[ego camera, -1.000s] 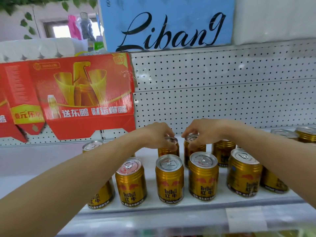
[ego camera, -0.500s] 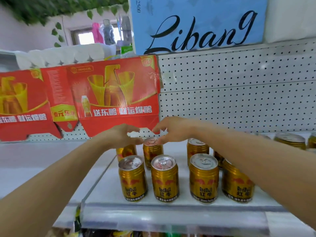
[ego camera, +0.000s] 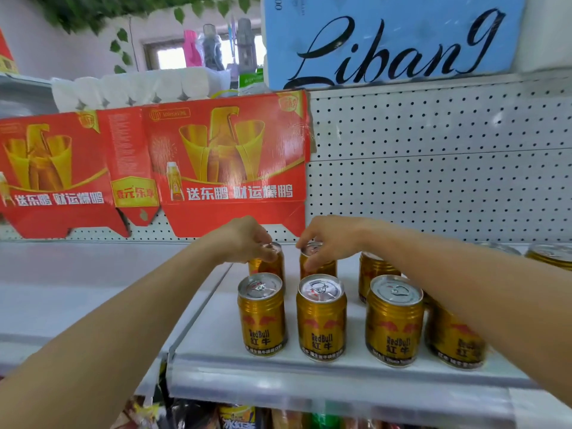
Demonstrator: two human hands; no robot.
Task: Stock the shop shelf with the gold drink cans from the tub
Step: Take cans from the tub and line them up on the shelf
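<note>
1. Shelf (ego camera: 216, 351) part stocked — four cans along the front edge, more behind.
2. Left hand (ego camera: 244, 239) grip pinches a back-row can (ego camera: 270, 264); right hand (ego camera: 331, 239) grips its neighbour (ego camera: 322, 267).
3. Tub not visible — remaining cans unknown.

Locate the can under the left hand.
Head view: back row of the shelf, directly behind the front-left can, gripped at its top by the left hand.

Since 1.0 s ago | left hand (ego camera: 244, 239) grip now tops back-row can (ego camera: 268, 263) at row's left end | right hand (ego camera: 329, 239) grip on neighbouring can (ego camera: 317, 261) | I log both hands shifted leftward along shelf (ego camera: 216, 345).
</note>
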